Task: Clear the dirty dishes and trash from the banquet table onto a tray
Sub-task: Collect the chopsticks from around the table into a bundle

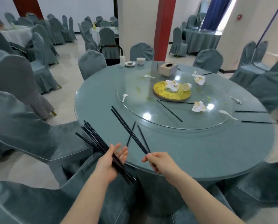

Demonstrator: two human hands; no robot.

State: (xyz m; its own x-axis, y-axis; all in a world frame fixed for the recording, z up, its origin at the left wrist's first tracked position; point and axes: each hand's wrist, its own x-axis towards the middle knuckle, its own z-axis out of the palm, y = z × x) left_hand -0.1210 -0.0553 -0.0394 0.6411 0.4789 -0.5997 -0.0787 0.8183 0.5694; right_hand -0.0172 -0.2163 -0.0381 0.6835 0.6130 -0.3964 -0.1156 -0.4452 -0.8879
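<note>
Right hand (157,160) pinches chopsticks (128,130); left hand (112,160) cradles bundle (96,141).

black chopsticks bundle (101,146): in left palm | chopstick pair (128,130): lifted, tilted | gold plate (172,92): on turntable

Bare near rim (199,159) (loose chopsticks (141,136) left)

Grey-green covered chairs (91,63) ring round table. Tissue box (167,68) sits on far part of glass turntable (175,122). Red pillar (165,28) stands behind table, white wall beside it. Other covered tables (201,38) with chairs farther back. Blue curtain (214,12) upper right. Pale glossy floor (67,50).
</note>
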